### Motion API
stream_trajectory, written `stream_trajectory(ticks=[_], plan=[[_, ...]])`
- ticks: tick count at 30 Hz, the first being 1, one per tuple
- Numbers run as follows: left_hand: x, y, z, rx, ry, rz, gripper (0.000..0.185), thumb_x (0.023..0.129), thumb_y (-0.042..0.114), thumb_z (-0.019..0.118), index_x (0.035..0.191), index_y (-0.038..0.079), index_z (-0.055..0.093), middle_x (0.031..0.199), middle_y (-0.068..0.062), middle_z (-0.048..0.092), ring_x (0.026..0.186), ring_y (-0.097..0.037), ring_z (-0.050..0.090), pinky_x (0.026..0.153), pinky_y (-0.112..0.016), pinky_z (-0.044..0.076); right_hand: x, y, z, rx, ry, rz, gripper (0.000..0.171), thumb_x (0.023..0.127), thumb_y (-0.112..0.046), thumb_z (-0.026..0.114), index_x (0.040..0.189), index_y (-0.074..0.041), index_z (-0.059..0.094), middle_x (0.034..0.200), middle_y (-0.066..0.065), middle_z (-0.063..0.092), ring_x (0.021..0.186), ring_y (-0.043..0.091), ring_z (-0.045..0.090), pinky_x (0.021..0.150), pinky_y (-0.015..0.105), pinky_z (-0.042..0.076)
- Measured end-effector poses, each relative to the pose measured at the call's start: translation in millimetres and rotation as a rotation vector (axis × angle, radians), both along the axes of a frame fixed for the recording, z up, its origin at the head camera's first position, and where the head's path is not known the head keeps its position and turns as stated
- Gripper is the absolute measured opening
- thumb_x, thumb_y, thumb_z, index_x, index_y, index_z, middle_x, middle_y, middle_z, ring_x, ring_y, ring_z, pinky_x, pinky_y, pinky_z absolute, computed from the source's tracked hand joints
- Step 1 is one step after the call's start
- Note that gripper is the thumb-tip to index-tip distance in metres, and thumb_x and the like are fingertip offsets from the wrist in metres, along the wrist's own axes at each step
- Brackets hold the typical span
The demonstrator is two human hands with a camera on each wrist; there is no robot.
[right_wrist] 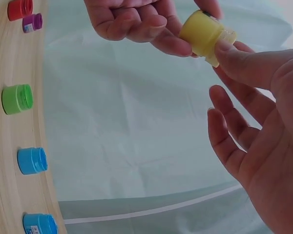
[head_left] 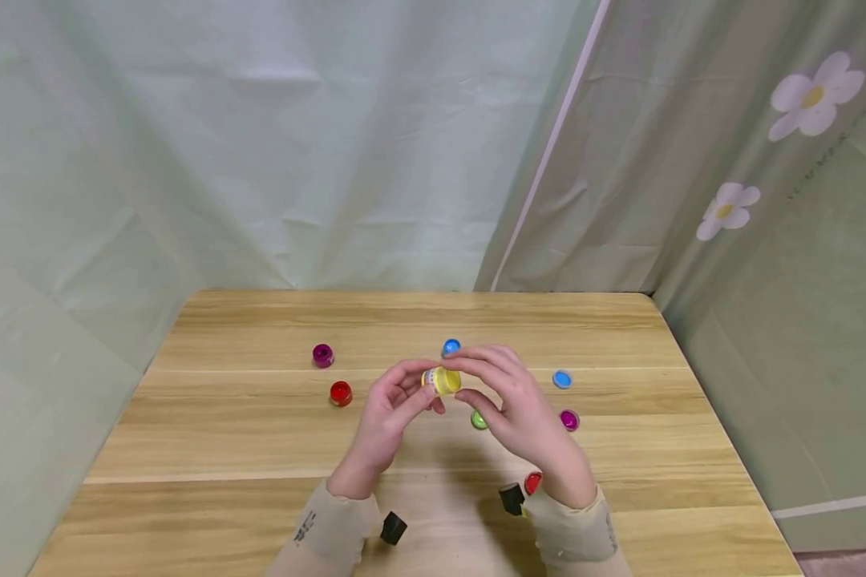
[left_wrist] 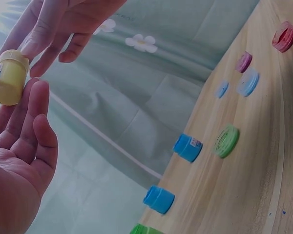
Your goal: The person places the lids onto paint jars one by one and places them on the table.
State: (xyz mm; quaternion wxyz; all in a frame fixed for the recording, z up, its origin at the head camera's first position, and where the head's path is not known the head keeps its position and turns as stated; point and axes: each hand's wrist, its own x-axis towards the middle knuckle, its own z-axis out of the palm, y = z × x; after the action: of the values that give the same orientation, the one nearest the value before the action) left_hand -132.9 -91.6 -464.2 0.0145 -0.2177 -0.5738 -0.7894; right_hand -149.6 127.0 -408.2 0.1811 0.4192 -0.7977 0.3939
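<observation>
At the bottom of the head view, pale sleeves [head_left: 576, 530] enter, a small black block [head_left: 393, 529] beside the left one and a red lid [head_left: 533, 482] partly hidden by the right. Above them, the left hand [head_left: 384, 421] pinches the side of a yellow jar [head_left: 442, 381] between thumb and fingers, the jar tilted and raised near the centre of the frame. The right hand [head_left: 523, 407] is curved around the jar's other end, its thumb and a finger pinching the rim there, as the right wrist view shows; its remaining fingers are spread. On the wooden table [head_left: 224, 449], a green lid [head_left: 479, 419] shows just under the right hand, a purple lid [head_left: 569, 420] to its right, and a red jar [head_left: 341, 393] left of centre. Farther up lie a blue lid [head_left: 562, 379] at right, a purple jar [head_left: 322, 356] at left and a blue jar [head_left: 451, 347] near the middle. Behind hangs a pale curtain [head_left: 346, 144] with white flowers [head_left: 814, 96] at upper right.
</observation>
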Motion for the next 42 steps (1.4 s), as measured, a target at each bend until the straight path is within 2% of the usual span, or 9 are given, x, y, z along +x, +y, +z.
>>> stream_trajectory(ticks=[11,20,25,29,35,42], plan=[[-0.5,-1.9,1.4,-0.019,0.008,0.002,0.031,0.109,0.003,0.055,0.134,-0.015,0.055,0.117,-0.002,0.074,0.089,-0.015,0.07,0.083,-0.03,0.062,-0.5,0.1,0.3,0.013,-0.017,-0.033,0.045,0.091,-0.006,0.085,0.134,-0.012,0.073,0.131,0.002,0.071,0.125,0.026,0.061,0.106,0.042,0.051],[-1.4,-2.1,1.3,-0.026,0.013,0.006,0.031,0.108,0.002,0.056,0.134,-0.014,0.055,0.119,-0.003,0.074,0.091,-0.016,0.069,0.084,-0.031,0.062,0.0,-0.8,-1.2,0.012,-0.091,-0.082,0.041,0.091,-0.016,0.088,0.13,-0.014,0.074,0.129,-0.004,0.072,0.122,0.022,0.061,0.102,0.044,0.052],[-0.8,-1.2,0.2,-0.027,0.016,0.012,0.031,0.107,0.0,0.056,0.134,-0.015,0.055,0.117,-0.003,0.074,0.09,-0.015,0.069,0.083,-0.03,0.061,0.7,0.2,-1.6,0.012,-0.116,-0.082,0.055,0.09,-0.019,0.089,0.14,-0.013,0.069,0.134,-0.003,0.07,0.126,0.022,0.059,0.102,0.043,0.051],[-0.7,-0.3,-0.5,-0.018,0.025,0.009,0.031,0.107,0.0,0.056,0.134,-0.016,0.055,0.116,-0.002,0.074,0.089,-0.015,0.069,0.083,-0.029,0.061,0.6,1.5,-1.5,0.014,-0.113,-0.055,0.062,0.089,-0.018,0.09,0.145,-0.013,0.065,0.14,-0.003,0.067,0.13,0.023,0.057,0.107,0.042,0.049],[-1.2,-0.3,-1.2,-0.015,0.025,0.009,0.032,0.107,0.001,0.057,0.133,-0.016,0.054,0.116,-0.002,0.074,0.088,-0.015,0.069,0.083,-0.03,0.062,0.7,2.2,-0.9,0.026,-0.082,-0.035,0.05,0.094,-0.011,0.084,0.141,-0.016,0.068,0.138,0.0,0.067,0.129,0.024,0.058,0.107,0.042,0.051],[-1.4,-0.7,-1.8,-0.008,0.036,0.007,0.033,0.107,0.001,0.057,0.134,-0.016,0.054,0.117,-0.002,0.074,0.088,-0.015,0.069,0.082,-0.03,0.062,0.1,1.3,-1.1,0.027,-0.049,-0.004,0.049,0.092,-0.004,0.084,0.138,-0.014,0.069,0.136,0.002,0.068,0.126,0.025,0.06,0.105,0.042,0.053]])
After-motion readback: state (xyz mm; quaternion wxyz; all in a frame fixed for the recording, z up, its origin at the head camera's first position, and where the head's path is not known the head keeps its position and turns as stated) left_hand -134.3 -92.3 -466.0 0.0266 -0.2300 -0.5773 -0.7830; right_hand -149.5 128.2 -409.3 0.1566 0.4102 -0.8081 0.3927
